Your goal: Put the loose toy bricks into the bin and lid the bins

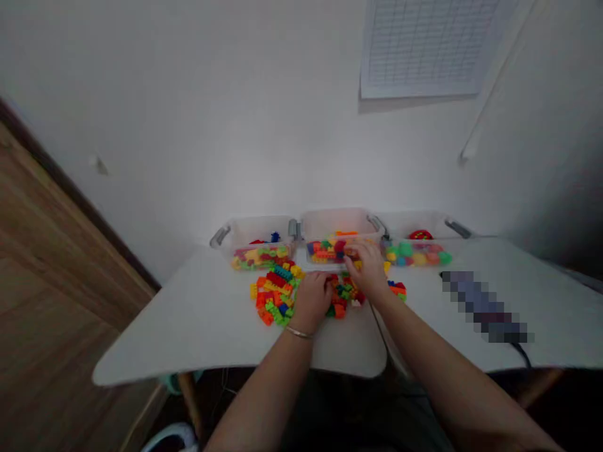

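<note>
Resting left hand on loose multicoloured plastic bricks, right hand at the middle of three clear plastic bins, grips unclear.

I'm looking at a plain white wall rising behind a white table with a wooden leg, and a white slatted vent is sitting high up. Wood flooring is showing on the left, soft light is falling across everything, and the right corner is fading into shadow.
</note>
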{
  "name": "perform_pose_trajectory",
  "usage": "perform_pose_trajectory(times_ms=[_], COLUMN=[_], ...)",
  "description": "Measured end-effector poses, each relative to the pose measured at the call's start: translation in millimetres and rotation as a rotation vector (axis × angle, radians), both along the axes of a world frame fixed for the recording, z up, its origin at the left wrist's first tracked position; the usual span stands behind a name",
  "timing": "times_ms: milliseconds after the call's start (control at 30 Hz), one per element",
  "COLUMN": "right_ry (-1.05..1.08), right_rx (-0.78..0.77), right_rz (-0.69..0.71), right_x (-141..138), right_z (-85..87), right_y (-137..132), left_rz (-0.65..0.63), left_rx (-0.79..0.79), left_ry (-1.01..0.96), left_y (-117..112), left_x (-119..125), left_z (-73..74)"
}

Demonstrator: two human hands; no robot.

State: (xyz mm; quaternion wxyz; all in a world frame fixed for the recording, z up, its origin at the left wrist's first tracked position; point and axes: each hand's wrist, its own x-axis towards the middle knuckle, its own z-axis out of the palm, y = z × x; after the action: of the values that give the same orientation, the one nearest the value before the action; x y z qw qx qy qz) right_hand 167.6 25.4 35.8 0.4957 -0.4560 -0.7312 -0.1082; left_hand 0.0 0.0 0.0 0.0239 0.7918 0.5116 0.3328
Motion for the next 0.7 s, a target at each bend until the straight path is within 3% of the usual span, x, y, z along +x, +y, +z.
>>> perform_pose_trajectory(times_ms=[167, 367, 533, 700], right_ry=[-0.074, -0.308, -0.442, -0.396], right_rx=[-0.215, -0.355, -0.307, -0.289], right_rz=[0.089, 0.225, 0.275, 0.188], right_x=[-13.9, -28.4, -33.4, -35.3], right_z=[-37.0, -41.8, -47.0, -49.3], right_y=[-34.9, -58.0, -56.8, -53.9], left_rz=[-0.039, -0.095, -0.081, 0.190], left_rx=[0.146, 0.310, 0.336, 0.235], left_ry=[-0.401, -0.570, -0.454, -0.078], left_y=[5.6, -1.5, -5.5, -14.3], left_x=[-7.3, -14.9, -14.1, -8.0], left_z=[-3.4, -4.5, 7.6, 27.0])
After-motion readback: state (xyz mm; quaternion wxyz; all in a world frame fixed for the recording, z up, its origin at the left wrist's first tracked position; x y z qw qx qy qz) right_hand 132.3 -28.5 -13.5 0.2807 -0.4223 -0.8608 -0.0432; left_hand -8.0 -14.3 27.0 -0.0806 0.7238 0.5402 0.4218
